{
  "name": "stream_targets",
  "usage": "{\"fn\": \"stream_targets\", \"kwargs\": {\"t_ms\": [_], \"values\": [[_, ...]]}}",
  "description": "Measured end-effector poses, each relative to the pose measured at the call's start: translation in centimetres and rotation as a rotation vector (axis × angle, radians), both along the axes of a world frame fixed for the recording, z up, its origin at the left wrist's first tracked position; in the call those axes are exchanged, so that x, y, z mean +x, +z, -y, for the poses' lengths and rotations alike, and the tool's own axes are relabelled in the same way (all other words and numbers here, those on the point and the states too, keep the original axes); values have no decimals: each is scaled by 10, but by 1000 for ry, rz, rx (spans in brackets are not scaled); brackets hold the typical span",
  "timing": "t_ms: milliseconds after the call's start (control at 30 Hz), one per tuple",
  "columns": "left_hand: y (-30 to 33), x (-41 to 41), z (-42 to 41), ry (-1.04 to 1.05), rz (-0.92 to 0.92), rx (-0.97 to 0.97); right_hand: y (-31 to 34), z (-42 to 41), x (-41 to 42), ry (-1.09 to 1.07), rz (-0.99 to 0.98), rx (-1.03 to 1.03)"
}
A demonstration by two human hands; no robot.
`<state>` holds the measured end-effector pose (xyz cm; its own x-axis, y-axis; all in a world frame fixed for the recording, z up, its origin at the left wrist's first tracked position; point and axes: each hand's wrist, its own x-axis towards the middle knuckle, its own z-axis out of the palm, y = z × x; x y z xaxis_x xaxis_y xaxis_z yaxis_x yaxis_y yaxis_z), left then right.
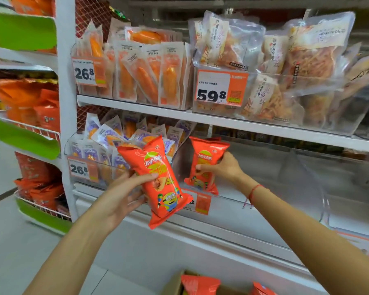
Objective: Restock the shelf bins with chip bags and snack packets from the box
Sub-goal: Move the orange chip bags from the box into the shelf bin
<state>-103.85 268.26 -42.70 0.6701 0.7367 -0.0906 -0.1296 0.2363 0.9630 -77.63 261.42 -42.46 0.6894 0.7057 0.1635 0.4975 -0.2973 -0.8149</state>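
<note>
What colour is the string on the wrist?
Red. The string sits on the right wrist, clearest in the head view.

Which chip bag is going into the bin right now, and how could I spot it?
Find the white shelf carrying the 59.8 price tag. Below it sits a clear bin; at its left end the right hand holds an upright red chip bag. The left hand holds a tilted twin outside the bin.
</note>
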Motion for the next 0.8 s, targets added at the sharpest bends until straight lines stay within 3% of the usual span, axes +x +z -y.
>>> {"fn": "stream_targets", "kwargs": {"t_ms": [200, 433, 533, 700, 800], "values": [[-3, 9, 1, -29, 2, 10, -13, -20, 5, 54, -119, -177], [-9, 11, 3, -48, -24, 30, -7, -18, 3, -23, -340, 46], [-9, 12, 4, -58, -32, 48, -14, -20, 3, -47, -356, 103], [0, 9, 5, -95, -45, 182, -10, -5, 7, 47, -377, -36], [10, 5, 7, -61, -34, 301, -2, 10, 9, -1, -246, -92]]}}
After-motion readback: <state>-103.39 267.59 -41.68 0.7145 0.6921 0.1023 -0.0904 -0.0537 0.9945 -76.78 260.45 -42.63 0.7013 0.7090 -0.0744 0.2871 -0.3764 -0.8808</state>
